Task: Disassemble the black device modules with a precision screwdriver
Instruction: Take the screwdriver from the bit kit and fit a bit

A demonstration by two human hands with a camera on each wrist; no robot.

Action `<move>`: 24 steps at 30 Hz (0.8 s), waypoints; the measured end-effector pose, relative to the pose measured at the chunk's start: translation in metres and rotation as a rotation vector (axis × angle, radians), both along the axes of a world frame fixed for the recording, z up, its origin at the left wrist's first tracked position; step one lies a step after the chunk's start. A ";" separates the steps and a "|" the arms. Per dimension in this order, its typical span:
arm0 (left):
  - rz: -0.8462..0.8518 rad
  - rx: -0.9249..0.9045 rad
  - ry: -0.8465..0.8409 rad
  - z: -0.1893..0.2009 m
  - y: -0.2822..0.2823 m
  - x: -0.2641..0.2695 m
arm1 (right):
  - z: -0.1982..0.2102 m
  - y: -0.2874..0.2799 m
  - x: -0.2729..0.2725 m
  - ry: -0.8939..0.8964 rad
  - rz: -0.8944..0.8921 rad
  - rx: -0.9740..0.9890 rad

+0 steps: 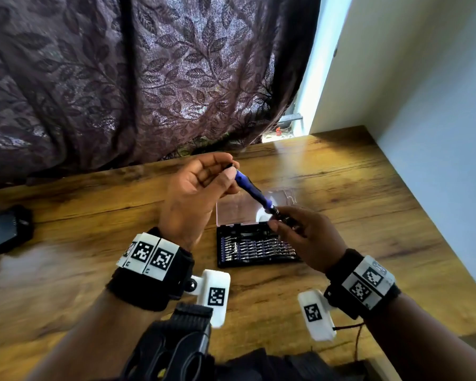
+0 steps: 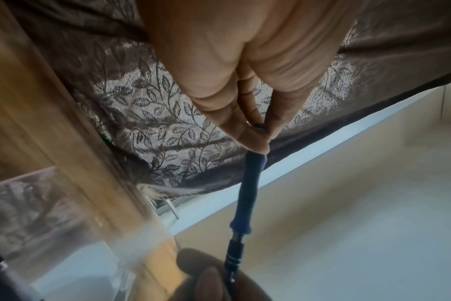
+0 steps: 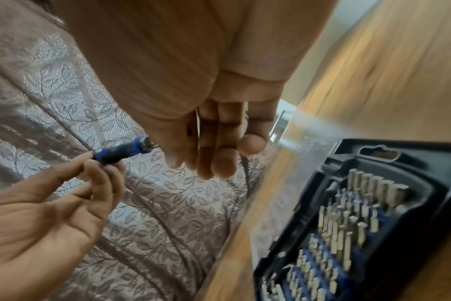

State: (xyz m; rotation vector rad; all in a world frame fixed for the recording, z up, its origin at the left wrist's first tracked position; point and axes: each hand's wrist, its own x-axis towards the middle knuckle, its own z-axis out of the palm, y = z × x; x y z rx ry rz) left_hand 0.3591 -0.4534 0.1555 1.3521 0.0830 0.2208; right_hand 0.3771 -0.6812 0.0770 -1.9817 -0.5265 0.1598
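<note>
Over the wooden worktop (image 1: 341, 188), tool prep: left hand (image 1: 198, 188) pinches the blue precision screwdriver (image 1: 252, 189) by its cap, right hand (image 1: 304, 232) fingers its bit end above the open bit case (image 1: 256, 250); next, carry it to the black device module (image 1: 7, 229) at the left edge.

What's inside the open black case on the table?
The bit case holds rows of metal screwdriver bits standing in blue holders. The right hand covers its upper right corner, so that part cannot be seen.
</note>
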 end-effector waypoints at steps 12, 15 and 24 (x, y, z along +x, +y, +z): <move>-0.144 0.243 -0.055 -0.007 -0.003 0.000 | -0.009 -0.010 0.000 0.028 0.046 -0.334; -0.156 0.769 0.145 -0.026 0.001 -0.002 | -0.028 -0.017 -0.008 0.035 0.044 -0.454; -0.460 1.223 0.217 -0.117 -0.019 -0.008 | -0.048 -0.010 -0.016 -0.005 0.026 -0.564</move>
